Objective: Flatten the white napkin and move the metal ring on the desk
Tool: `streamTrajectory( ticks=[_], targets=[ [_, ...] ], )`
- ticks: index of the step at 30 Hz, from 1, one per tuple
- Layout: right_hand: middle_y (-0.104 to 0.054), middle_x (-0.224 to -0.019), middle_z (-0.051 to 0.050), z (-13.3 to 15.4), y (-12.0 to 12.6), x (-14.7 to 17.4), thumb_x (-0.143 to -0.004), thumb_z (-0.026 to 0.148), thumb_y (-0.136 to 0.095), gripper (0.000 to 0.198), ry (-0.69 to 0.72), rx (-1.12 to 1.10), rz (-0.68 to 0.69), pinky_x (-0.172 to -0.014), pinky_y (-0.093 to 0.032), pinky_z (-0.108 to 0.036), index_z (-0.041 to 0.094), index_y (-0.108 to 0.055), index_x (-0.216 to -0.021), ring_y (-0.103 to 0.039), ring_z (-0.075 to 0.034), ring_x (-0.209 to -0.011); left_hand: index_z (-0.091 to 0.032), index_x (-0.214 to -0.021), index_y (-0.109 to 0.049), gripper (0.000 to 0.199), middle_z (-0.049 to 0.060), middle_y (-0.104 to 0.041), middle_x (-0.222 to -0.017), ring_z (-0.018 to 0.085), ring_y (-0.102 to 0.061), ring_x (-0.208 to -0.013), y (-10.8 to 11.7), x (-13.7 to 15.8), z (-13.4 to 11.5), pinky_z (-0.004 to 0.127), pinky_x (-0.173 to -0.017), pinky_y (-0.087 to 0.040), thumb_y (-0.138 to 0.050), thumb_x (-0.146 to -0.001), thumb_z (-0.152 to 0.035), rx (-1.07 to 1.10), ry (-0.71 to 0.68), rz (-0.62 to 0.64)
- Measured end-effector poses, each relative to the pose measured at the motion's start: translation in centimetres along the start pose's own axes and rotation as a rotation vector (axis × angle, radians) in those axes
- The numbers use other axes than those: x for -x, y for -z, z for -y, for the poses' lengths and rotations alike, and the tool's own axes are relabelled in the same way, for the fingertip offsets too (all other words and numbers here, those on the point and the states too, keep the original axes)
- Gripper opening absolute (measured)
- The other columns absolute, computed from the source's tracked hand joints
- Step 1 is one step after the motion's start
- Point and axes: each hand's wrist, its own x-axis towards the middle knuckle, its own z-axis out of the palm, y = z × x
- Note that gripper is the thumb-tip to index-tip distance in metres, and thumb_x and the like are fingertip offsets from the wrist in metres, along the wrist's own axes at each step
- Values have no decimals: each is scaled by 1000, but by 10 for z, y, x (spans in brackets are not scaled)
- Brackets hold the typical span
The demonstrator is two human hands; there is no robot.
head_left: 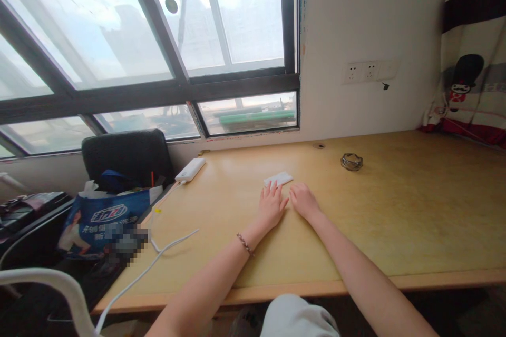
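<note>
Two hands lie flat and empty on the tabletop (395, 210), left hand (272, 205) with fingers spread touching a white card (279, 178), right hand (302, 200) just beside it, palm down.

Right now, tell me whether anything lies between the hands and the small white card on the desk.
Nothing visible does. The left hand rests flat, its fingertips right at the near edge of the white card. The right hand lies beside it, just short of the card, with only bare desk between. The metal ashtray sits well off to the right.
</note>
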Motion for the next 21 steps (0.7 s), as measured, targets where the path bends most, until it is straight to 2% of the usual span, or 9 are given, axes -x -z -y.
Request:
streamTrajectory(
  ticks=[4,8,13,18,21],
  targets=[
    [-59,-93,-9,2,4,0,-84,15,-32,27,7,-76,-37,-84,-34,-27,14,-57,-92,-48,-16,-93,-19,-119,-38,44,10,-43,-124,23,-33,-117,4,1,-1,46,-97,-23,-27,-85,-44,-55,-8,113],
    [-58,-94,-8,1,3,1,-83,13,-32,26,58,-130,-6,-83,-36,-25,15,-57,-92,-49,-15,-94,-20,-106,-48,33,7,-55,-103,20,-47,-101,14,-1,-3,40,-92,-28,-29,-86,-39,13,-79,101],
    [-59,-90,-8,1,-2,2,-82,13,-34,25,58,-120,102,-82,-37,-24,15,-59,-83,-51,-15,-91,-17,-91,-54,23,9,-55,-95,19,-51,-89,18,-1,-2,34,-83,-35,-38,-83,-32,-9,-52,94],
    [-59,-90,-11,-1,-3,0,-83,14,-33,28,-33,-81,79,-83,-37,-25,14,-60,-77,-51,-16,-90,-16,-86,-55,24,10,-54,-93,20,-50,-88,19,1,-4,34,-80,-36,-40,-82,-33,-55,-49,92],
    [-57,-97,-12,-2,-3,0,-83,14,-31,28,-54,-84,32,-85,-36,-25,12,-59,-84,-50,-16,-95,-15,-84,-56,25,11,-55,-90,21,-51,-86,19,2,-5,34,-79,-36,-39,-82,-34,-106,-44,99]
  ],
)
